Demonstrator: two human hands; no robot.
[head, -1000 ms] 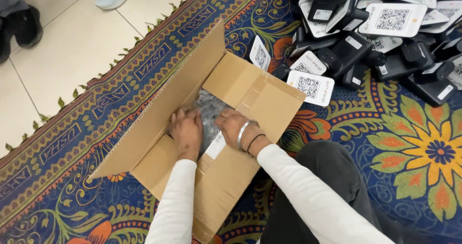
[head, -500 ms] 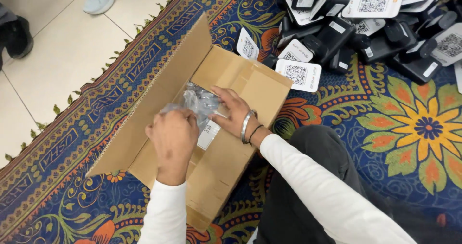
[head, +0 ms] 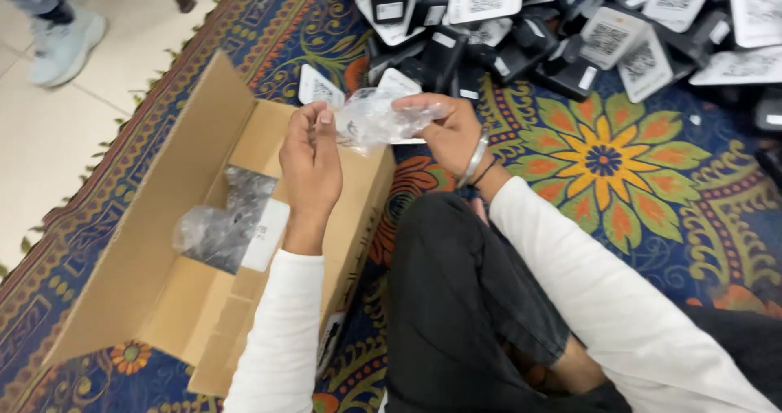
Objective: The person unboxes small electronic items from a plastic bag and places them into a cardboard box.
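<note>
Both of your hands have come up out of the open brown cardboard box (head: 163, 299) since the earlier frames, bringing one small clear crinkled plastic bag (head: 376, 120) with them, and your view has swung right so the box now sits at the left of the frame.

Nearest you, your black-trousered leg (head: 472, 299) fills the lower middle, folded on the blue patterned carpet with the big yellow flower (head: 607, 160). Just left of it, your white sleeve runs up to your left hand (head: 311, 164), fingers closed together and pinching the bag's left edge. Your right hand (head: 446, 126), with the metal bangle at the wrist, is clamped on the bag's right end, so the bag hangs stretched between the two, above the box's right wall in mid-frame.

Down inside the box a bundle of more clear plastic bags with a white label (head: 228, 227) lies against the left flap. Beyond your hands, across the top of the frame, lies the heap of black stands with white square-code cards (head: 538, 22).

You look to be at the opening step; the next move probably calls for a firm two-sided pull or tear at the bag's mouth.

At upper left, another person's pale shoe (head: 65, 42) stands on the tile floor.
</note>
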